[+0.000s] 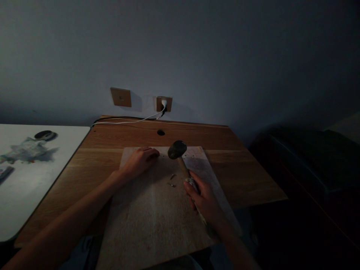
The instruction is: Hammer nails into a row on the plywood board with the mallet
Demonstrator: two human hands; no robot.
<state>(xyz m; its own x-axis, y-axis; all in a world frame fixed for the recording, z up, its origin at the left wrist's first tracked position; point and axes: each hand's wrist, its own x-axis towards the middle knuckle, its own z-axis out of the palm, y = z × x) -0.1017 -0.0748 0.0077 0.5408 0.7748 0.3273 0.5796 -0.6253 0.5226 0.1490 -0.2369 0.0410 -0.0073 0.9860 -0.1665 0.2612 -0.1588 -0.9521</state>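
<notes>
A mallet is clasped in the right hand; toward ten o'clock, the left hand is laid on a board; its grip cannot be told.

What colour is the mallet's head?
The mallet's head looks black or very dark in this dim light; the head camera view shows it best.

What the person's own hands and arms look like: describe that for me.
The left hand and right hand are bare, without gloves. The left forearm and right forearm show no sleeve or watch. Too dim to rule out rings.
</notes>
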